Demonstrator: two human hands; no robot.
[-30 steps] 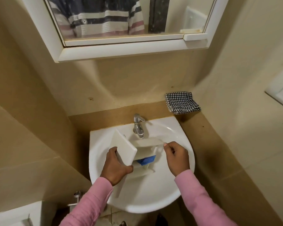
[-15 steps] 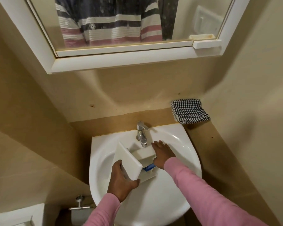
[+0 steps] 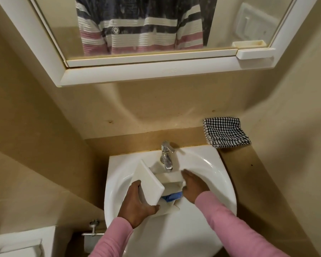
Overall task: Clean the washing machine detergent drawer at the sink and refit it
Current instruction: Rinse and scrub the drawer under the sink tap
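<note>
Sink [image 3: 220, 173]: white basin, drawer held over it, below tap [image 3: 166, 156].
Drawer [image 3: 148, 184]: tilted, front panel toward left; likely light, stiff plastic, slippery when wet.
Left hand [image 3: 137, 203]: grasping front panel, thumb underneath.
Right hand [image 3: 193, 188]: fingers straight, pressed against drawer's side.
Grip advice: front panel, other hand supporting body.
Blue insert [image 3: 171, 196]: in compartment, beside right hand.

A single wide-angle view from the person's head looks forward and steeply down onto the sink [image 3: 218, 164] at close range, reaching up to the mirror [image 3: 230, 19] above; the bowed wall lines are probably lens distortion.
</note>
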